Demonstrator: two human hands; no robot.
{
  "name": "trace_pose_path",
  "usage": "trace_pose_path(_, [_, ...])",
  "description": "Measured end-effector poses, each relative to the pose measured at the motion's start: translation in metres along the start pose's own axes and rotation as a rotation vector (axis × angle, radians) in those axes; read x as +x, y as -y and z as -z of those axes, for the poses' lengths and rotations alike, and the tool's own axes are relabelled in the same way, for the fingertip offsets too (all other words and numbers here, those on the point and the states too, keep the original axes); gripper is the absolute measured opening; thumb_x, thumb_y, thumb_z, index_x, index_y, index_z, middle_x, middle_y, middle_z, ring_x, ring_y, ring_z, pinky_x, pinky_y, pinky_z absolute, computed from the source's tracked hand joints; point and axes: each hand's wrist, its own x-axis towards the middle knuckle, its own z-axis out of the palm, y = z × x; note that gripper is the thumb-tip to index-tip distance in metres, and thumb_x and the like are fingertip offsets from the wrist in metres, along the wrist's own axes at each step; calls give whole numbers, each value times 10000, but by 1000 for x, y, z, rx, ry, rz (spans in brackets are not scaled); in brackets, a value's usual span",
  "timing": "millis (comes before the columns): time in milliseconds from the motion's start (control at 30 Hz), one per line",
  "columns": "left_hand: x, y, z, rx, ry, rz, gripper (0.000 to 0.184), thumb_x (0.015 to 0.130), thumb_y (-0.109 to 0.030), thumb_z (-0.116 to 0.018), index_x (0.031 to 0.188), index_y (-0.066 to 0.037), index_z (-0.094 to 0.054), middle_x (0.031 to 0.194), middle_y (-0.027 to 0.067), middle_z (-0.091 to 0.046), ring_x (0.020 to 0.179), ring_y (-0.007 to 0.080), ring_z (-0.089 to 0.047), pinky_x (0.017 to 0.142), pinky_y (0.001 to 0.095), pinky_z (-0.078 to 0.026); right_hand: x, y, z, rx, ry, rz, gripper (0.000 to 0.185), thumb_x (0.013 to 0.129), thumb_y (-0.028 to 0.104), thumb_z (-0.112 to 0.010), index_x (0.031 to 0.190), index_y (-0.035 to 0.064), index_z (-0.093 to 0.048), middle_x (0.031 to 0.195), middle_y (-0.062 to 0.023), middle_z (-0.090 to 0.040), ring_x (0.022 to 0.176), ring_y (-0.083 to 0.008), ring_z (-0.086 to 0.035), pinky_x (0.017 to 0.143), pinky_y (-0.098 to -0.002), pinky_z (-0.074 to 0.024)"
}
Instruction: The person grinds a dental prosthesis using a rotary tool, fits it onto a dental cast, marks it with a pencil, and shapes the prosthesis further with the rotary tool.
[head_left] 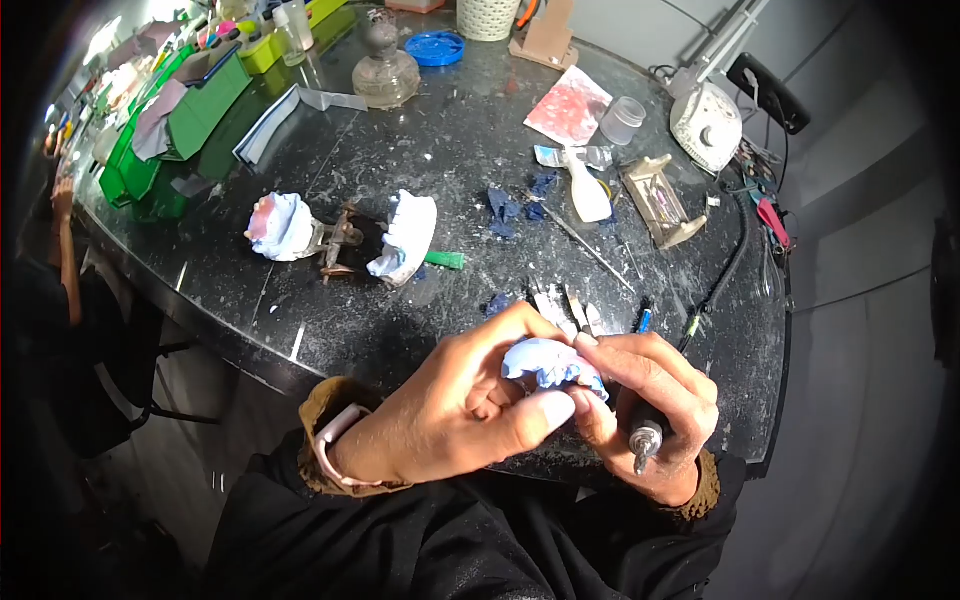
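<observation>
A pale blue, arch-shaped dental piece [548, 362] is held up in front of me, its lower edge uneven. My left hand [450, 400] grips it between thumb and fingers from the left. With thumb and fingertips, my right hand [655, 395] touches its right end. A rotary handpiece [647, 440] is tucked in that same hand, its metal tip pointing down toward me. Just beyond the hands, several small metal tools [572, 308] lie on the bench, partly hidden by my fingers.
On the dark dusty bench [340, 340] an opened articulator [345, 240] bears two dental casts [405, 238]. Farther back stand a glass spirit lamp [385, 75], a blue lid [435, 48] and a white bottle [587, 190]. A control box [706, 125] sits right. Another person's arm [66, 240] shows at left.
</observation>
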Motion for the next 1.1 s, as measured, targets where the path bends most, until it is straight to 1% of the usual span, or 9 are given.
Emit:
trace_pose_path(67, [-2,10,-1,108,-88,-140,336,836,-44,-623,1114,36,-453,816,85,-603,496,34,-511,421,171,-419,-1,0,2,-14,0,-13,331,685,26,-743,1002,-28,-664,833,-151,-664,695,-208,-675,573,-261,-526])
trace_pose_path(167, [-5,10,0,335,-91,-195,288,885,-93,-624,1124,17,-508,719,5,-584,565,4,-505,485,166,-406,-2,1,4,1,-11,-47,314,700,28,-713,1005,-31,-665,827,-155,-664,693,-211,-678,575,-263,-533])
trace_pose_path(267, [-2,11,-2,347,-153,-230,295,885,-112,-628,1131,25,-540,660,-9,-580,529,7,-509,455,166,-403,-2,2,5,-15,-12,-57,313,704,48,-714,1003,-29,-666,831,-154,-664,686,-209,-677,566,-263,-533])
trace_pose_path(400, [-2,7,-7,248,-248,-180,277,884,-104,-627,1122,22,-564,816,15,-616,589,11,-538,458,161,-403,-3,1,7,-11,5,-64,315,703,66,-722,999,-28,-668,836,-155,-663,680,-206,-677,557,-261,-534])
trace_pose_path(433, [-4,6,-6,225,-233,-154,265,878,-91,-629,1107,27,-570,892,35,-609,652,29,-558,504,175,-428,-3,1,7,-15,8,-56,315,704,71,-725,997,-27,-668,836,-154,-663,677,-205,-677,555,-261,-535])
trace_pose_path(633, [2,23,-3,342,-232,-421,287,855,-106,-651,1091,38,-570,939,75,-596,777,86,-587,613,225,-474,-3,-1,4,-5,-11,-2,320,696,94,-748,983,-24,-671,811,-140,-661,649,-206,-674,536,-261,-537])
trace_pose_path(733, [-1,17,0,421,-187,-407,322,833,-90,-628,1104,71,-564,930,87,-577,870,116,-578,697,219,-456,-4,-1,4,4,-6,-2,327,689,98,-757,982,-22,-673,799,-135,-660,645,-202,-673,534,-262,-537])
trace_pose_path(933, [3,15,5,615,-221,-573,320,823,-198,-680,1020,45,-613,898,119,-622,788,153,-611,669,243,-480,-2,-3,6,-15,11,63,338,688,100,-762,993,-16,-675,803,-129,-658,645,-198,-671,540,-260,-542])
trace_pose_path(1100, [9,19,10,741,-221,-761,429,801,-360,-708,981,22,-632,864,133,-637,732,177,-639,603,263,-500,-1,-4,6,4,7,106,342,705,97,-747,1017,-20,-670,827,-127,-661,649,-198,-672,541,-261,-543])
